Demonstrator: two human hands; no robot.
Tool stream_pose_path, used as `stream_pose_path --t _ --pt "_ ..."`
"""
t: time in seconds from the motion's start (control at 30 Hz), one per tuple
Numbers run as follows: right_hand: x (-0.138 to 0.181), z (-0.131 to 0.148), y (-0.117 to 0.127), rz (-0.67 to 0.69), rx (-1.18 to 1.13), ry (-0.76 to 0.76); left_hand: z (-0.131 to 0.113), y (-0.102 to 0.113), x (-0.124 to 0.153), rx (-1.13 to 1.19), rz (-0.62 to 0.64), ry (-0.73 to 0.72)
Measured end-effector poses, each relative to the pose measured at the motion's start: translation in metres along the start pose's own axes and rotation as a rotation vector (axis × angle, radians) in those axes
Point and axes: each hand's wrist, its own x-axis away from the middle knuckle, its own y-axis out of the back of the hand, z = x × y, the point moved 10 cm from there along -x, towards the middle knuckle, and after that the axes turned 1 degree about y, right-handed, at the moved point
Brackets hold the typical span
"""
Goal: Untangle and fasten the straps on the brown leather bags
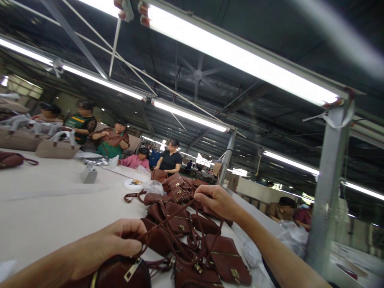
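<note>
Between my two hands runs a thin brown leather strap point(171, 216), drawn fairly straight. My left hand point(120, 240) pinches it at the lower left, just above a dark brown bag point(120, 274) with a gold zip pull. Farther off and to the right, my right hand point(214, 200) grips the strap between thumb and fingers. Below and between the hands lies a heap of small brown leather bags point(226, 260) with gold clasps and tangled straps. Which bag the held strap belongs to, I cannot tell.
A long white table point(54, 208) carries a grey block point(89, 175), orange-handled scissors point(136, 182) and beige handbags point(57, 149). Several co-workers stand or sit around it, one in a black shirt point(170, 160). A metal post point(327, 180) rises at the right, near clear plastic point(289, 238).
</note>
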Motion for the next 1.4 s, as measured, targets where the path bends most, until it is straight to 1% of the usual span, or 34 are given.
stream_pose_path --t 0.13,0.27,0.4,0.47,0.57,0.63,0.73,0.83,0.93,1.0,1.1,1.17,1.23,1.3,1.33,1.4 --pt "0.001 -0.009 -0.008 0.012 -0.033 -0.020 0.000 0.004 0.002 0.075 -0.033 -0.002" --pt "0.000 -0.011 -0.012 0.025 -0.075 -0.020 -0.002 0.006 -0.003 0.128 -0.065 -0.022" --pt "0.003 -0.005 -0.020 0.089 -0.075 -0.007 -0.004 0.010 -0.012 -0.049 -0.063 -0.116" --pt "0.005 -0.001 -0.025 0.112 -0.078 -0.002 0.000 0.016 -0.018 -0.125 -0.101 -0.147" --pt "0.009 0.009 -0.036 0.160 -0.092 -0.010 0.008 0.023 -0.024 -0.198 -0.159 -0.140" --pt "0.011 0.018 -0.044 0.200 -0.111 -0.008 0.008 0.021 -0.020 -0.274 -0.163 -0.112" --pt "0.011 0.034 -0.056 0.264 -0.203 -0.018 -0.010 0.006 -0.008 -0.458 -0.122 -0.099" --pt "0.009 0.049 -0.071 0.312 -0.337 -0.056 -0.037 -0.012 0.000 -0.641 -0.085 -0.183" --pt "0.005 0.060 -0.086 0.291 -0.437 -0.109 -0.057 -0.020 0.000 -0.858 -0.153 -0.307" --pt "0.005 0.068 -0.099 0.322 -0.531 -0.121 -0.060 -0.020 -0.004 -0.937 -0.194 -0.338" --pt "0.006 0.077 -0.118 0.405 -0.616 -0.101 -0.055 -0.012 -0.007 -0.908 -0.232 -0.316" --pt "0.007 0.075 -0.127 0.415 -0.656 -0.126 -0.047 -0.004 -0.006 -0.814 -0.243 -0.281" --pt "0.007 0.071 -0.133 0.375 -0.702 -0.150 -0.032 0.001 -0.005 -0.640 -0.183 -0.238" --pt "0.007 0.067 -0.136 0.299 -0.671 -0.145 -0.018 0.002 -0.006 -0.486 -0.109 -0.203" --pt "0.007 0.065 -0.137 0.253 -0.627 -0.138 -0.012 0.002 -0.006 -0.453 -0.093 -0.192" --pt "0.006 0.061 -0.138 0.166 -0.548 -0.133 -0.005 0.005 -0.009 -0.492 -0.116 -0.188"
